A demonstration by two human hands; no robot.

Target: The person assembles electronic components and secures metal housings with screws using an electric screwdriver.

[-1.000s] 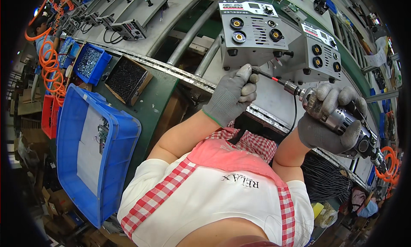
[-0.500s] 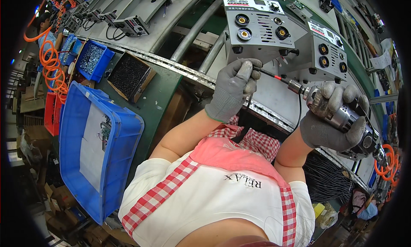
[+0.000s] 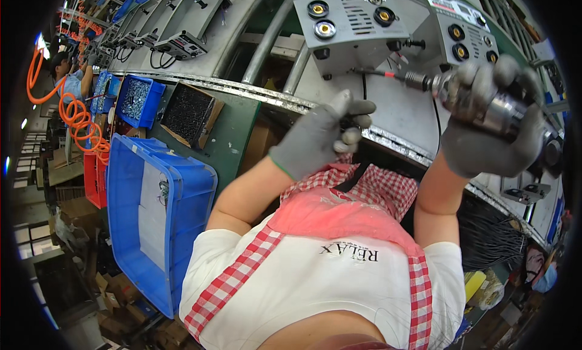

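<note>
My right hand (image 3: 485,147), in a grey glove, is wrapped round a silver power screwdriver (image 3: 504,113). From its chuck a long dark bit (image 3: 371,73) with a red band points left, its tip close to the lower front of a grey welding machine (image 3: 354,37). My left hand (image 3: 318,131), also gloved, is apart from the bit, below and left of its tip. Its fingers are curled in; something dark shows among them, too small and blurred to name. A black cable hangs behind the bit.
A second grey machine (image 3: 464,37) stands at the right. Left are a large blue bin (image 3: 173,228), a carton of black screws (image 3: 185,115) and a blue tray of metal fasteners (image 3: 140,101). A metal rail edge (image 3: 242,89) crosses before me. Another person (image 3: 70,77) works far left.
My left hand has let go of the bit and dropped a little lower. The right hand has shifted slightly right and up with the screwdriver. The view has shifted, so the machines appear higher.
</note>
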